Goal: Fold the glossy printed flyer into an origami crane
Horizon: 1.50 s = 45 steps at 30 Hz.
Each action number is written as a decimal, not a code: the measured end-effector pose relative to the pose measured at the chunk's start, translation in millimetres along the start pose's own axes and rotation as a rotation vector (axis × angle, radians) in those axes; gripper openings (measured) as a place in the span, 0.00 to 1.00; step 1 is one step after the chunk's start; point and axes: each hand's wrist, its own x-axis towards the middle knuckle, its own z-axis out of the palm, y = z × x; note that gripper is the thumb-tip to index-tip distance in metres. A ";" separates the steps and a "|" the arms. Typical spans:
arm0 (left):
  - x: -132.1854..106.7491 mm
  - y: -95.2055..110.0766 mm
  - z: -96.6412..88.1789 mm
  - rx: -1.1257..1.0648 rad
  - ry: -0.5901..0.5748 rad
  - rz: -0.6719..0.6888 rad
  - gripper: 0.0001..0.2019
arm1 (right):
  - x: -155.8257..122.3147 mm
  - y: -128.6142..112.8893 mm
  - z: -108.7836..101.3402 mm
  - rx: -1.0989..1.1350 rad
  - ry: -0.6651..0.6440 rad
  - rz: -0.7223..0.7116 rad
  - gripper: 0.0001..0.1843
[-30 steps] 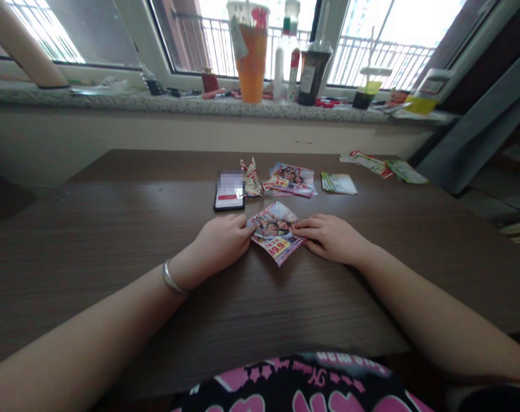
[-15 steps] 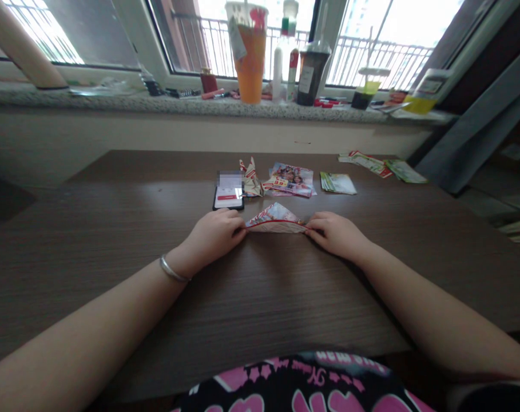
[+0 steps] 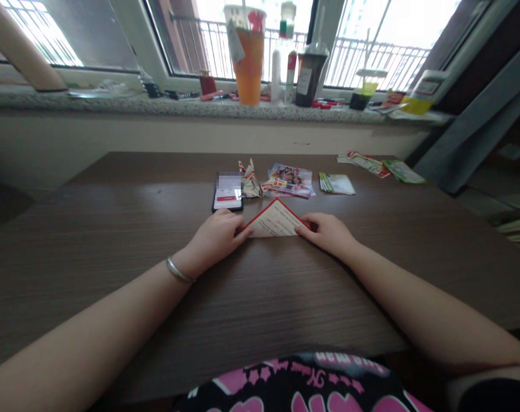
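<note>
A sheet of paper (image 3: pixel 273 222), folded into a triangle with its point away from me, lies between my hands over the table. Its upward face is pale with printed lines, and red runs along two edges. My left hand (image 3: pixel 220 234) pinches the left corner, thumb on top. The right corner is pinched in my right hand (image 3: pixel 326 232). Just beyond my left fingers is a phone (image 3: pixel 227 199) with a lit screen. A folded paper figure (image 3: pixel 251 182) with pointed tips stands beside the phone.
Colourful printed sheets (image 3: pixel 292 180) lie behind the triangle, with a stack of green-white papers (image 3: pixel 337 183) to their right. More leaflets (image 3: pixel 371 165) are at the table's far right. On the windowsill (image 3: pixel 178 107) stand an orange drink cup (image 3: pixel 247 68), a dark cup (image 3: pixel 310 77) and bottles.
The paper's curved near edge has gone over to the far point, so it now lies as a flat triangle with its pale side up. Both thumbs have shifted inward onto it.
</note>
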 end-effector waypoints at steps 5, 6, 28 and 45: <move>3.2 3.7 -0.7 0.003 -0.014 -0.069 0.14 | 3.2 -2.8 0.7 -0.094 0.029 -0.015 0.16; 3.6 4.2 -0.7 0.012 -0.017 -0.069 0.13 | 3.2 -3.3 0.7 -0.101 0.032 -0.009 0.16; -0.4 7.2 0.2 0.168 0.015 -0.045 0.10 | 4.0 3.9 -1.7 -0.048 -0.017 -0.061 0.14; -2.2 -4.6 7.7 -0.245 0.122 -0.022 0.09 | 0.9 7.2 4.1 0.271 0.107 -0.047 0.10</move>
